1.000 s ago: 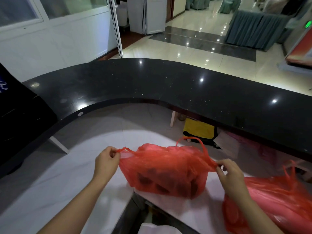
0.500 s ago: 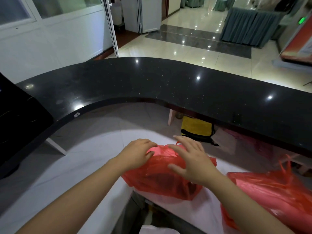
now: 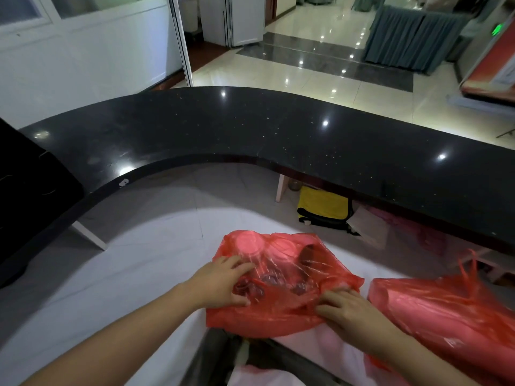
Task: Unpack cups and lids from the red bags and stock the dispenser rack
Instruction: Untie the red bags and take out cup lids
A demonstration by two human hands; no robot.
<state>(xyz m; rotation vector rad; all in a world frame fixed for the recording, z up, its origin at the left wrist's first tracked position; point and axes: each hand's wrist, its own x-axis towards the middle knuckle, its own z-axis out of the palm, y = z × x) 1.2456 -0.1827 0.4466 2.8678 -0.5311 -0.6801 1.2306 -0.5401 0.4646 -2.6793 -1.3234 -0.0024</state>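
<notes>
Along the near edge of the white worktop (image 3: pixel 117 274) a dark gap (image 3: pixel 223 355) opens just below the red bag (image 3: pixel 281 316), whose lower fold overhangs that edge. Left of the bag the worktop runs bare to its left edge; on the right a second red bag (image 3: pixel 446 316) lies just beside the first, close to touching, filling the near right corner. Behind both, a curved black counter (image 3: pixel 278 129) stands higher and bounds the far side; under its overhang sits a yellow and black bag (image 3: pixel 323 204). The left hand (image 3: pixel 223 282) reaches in from the lower left, palm down, fingers slightly curled and pressing on the clear plastic (image 3: pixel 278 271) that shows through the bag's opened top; a firm grasp cannot be confirmed. The right hand (image 3: pixel 345 310) comes from the lower right, knuckles up, fingers bent and pinching the red film at the near right side of the bag. The bag is spread flat and crumpled, its mouth pulled wide. Round pale discs (image 3: pixel 248 242) show at its far left end, and dark rounded shapes (image 3: pixel 250 286) sit under the clear wrap near the left fingers.
</notes>
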